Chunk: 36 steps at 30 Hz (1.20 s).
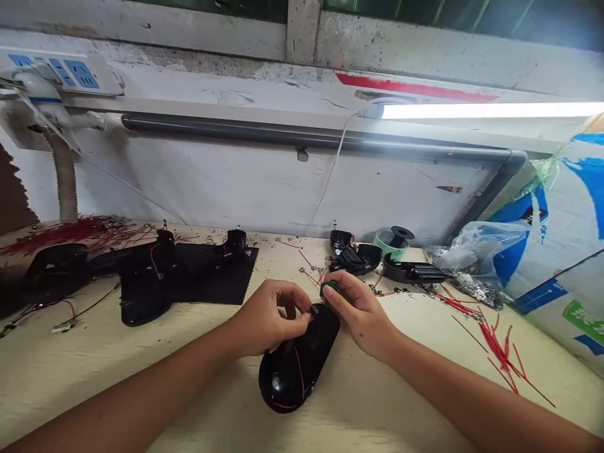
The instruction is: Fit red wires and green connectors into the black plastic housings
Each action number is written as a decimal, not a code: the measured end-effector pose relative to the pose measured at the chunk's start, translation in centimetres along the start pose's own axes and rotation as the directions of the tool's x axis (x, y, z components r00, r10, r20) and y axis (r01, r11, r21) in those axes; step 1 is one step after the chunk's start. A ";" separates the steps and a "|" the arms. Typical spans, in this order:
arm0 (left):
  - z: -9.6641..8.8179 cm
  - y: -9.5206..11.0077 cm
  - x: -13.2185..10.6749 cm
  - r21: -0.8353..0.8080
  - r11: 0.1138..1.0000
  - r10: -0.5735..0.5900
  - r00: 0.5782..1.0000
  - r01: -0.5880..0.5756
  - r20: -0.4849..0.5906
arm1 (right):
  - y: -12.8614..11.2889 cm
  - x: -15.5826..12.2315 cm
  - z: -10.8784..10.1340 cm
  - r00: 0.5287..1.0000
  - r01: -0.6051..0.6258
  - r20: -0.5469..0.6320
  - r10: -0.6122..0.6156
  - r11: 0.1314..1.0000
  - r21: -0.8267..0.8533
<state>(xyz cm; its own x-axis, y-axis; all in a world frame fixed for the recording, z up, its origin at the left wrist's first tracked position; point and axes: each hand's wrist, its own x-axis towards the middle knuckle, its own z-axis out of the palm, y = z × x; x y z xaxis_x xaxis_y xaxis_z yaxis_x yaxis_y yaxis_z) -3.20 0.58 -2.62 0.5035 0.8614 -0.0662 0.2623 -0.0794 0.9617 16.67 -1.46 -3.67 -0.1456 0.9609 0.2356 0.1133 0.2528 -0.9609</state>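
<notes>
A black plastic housing (314,343) with a rounded near end lies on the table in front of me. A thin red wire (300,371) runs along it. My left hand (274,318) is closed at the housing's far end, thumb and forefinger pinched beside small metal bits (315,309). What those fingers grip, if anything, is too small to make out. Just right of that end, my right hand (361,311) pinches a small dark green piece (329,288) between thumb and fingers; the fingers partly cover it.
More black housings (144,283) with red wires stand at the left, near a black sheet (212,277). Others (356,255) lie at the back, by a tape roll (391,242). Red wires (504,352) and a plastic bag (486,245) of metal parts lie right, near a large sack (566,220).
</notes>
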 end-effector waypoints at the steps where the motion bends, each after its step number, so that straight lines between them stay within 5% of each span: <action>1: 0.0 0.0 0.0 -0.007 1.000 0.008 1.000 -0.008 0.000 | 0.0 0.0 0.0 1.000 0.003 -0.009 -0.003 1.000 0.005; 12: -0.1 -0.6 0.8 -0.119 0.992 -0.033 0.999 0.033 0.005 | -0.5 -0.4 0.3 0.998 0.062 0.024 -0.060 0.995 -0.082; 20: 0.1 -1.0 0.9 0.086 0.996 0.017 1.000 -0.018 0.012 | -0.3 -0.5 0.3 0.995 0.089 0.065 -0.079 0.981 -0.172; 36: 0.0 -1.1 0.8 0.058 0.997 0.045 0.996 -0.050 0.077 | -0.2 -0.2 0.2 0.988 0.012 0.155 0.020 0.978 -0.208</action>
<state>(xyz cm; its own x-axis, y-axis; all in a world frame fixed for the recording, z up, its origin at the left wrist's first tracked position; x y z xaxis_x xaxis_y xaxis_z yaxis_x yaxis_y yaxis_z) -3.09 1.31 -3.69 0.5770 0.8156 -0.0430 0.2841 -0.1510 0.9468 16.53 -1.74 -3.54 -0.2933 0.9368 0.1907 0.3132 0.2826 -0.9066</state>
